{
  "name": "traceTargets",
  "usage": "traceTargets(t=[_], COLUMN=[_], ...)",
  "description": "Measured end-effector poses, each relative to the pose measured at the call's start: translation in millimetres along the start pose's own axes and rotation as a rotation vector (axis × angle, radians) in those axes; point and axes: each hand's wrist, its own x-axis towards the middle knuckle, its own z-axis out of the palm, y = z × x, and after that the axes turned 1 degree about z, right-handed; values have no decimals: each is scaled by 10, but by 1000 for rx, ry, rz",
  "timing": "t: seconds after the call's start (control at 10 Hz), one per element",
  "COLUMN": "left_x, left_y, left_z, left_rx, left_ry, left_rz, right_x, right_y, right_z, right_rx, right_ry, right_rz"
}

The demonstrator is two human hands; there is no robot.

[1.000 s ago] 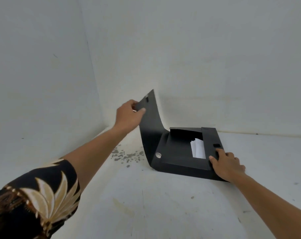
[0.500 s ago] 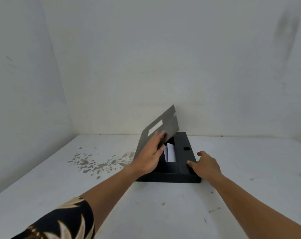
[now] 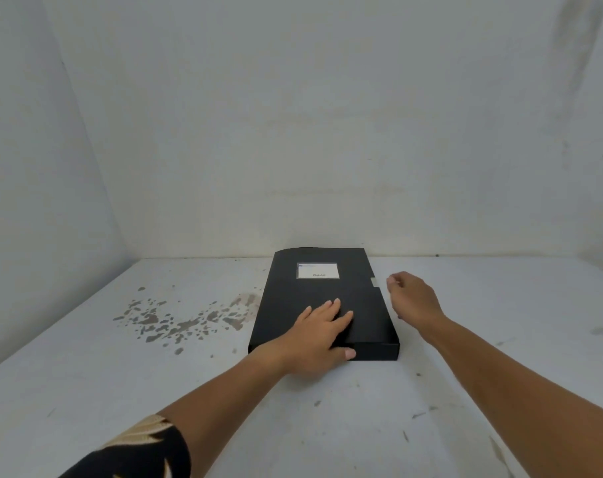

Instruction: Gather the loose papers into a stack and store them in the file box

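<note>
A black file box (image 3: pixel 314 291) lies flat on the white table with its lid down and a white label (image 3: pixel 317 270) on top. The papers are hidden inside it. My left hand (image 3: pixel 319 334) rests flat on the near part of the lid, fingers spread, thumb over the front edge. Just right of the box, my right hand (image 3: pixel 412 296) hovers near the small closing tab (image 3: pixel 374 282) on the right edge, fingers loosely curled with nothing in them.
The white table (image 3: pixel 362 408) runs to white walls behind and at the left. Dark paint-chip stains (image 3: pixel 176 320) mark the surface left of the box. Small scuffs dot the near surface.
The lid, held up by my left hand, has come down flat and hides the papers. My left hand now presses on it. My right hand has left the box's front corner and lifted beside the tab.
</note>
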Motion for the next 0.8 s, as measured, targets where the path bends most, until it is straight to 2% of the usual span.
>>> traceTargets(t=[0.1,0.2,0.3,0.4,0.6,0.7,0.8], left_x=[21,-36,-107,-100,-95,-132,-121], left_y=[-117,-328,-476,-495,-487,-415,-354], left_z=[-64,-79,64,184,179,80,-218], left_rx=[132,246,248,221,214,182,-94], left_ry=[60,153,134,182,191,108,70], left_rz=[56,30,-25,-28,-36,-57,-131], right_x=[26,29,38,50,41,-49,-319], right_y=[-50,9,92,64,44,-82,-246], right_z=[58,154,235,259,247,173,-124], right_rx=[-253,-458,-590,-683,-680,-661,-306], right_ry=[-126,-223,-167,-113,-158,-272,-171], right_rz=[-208,-311,-342,-372,-337,-283,-326])
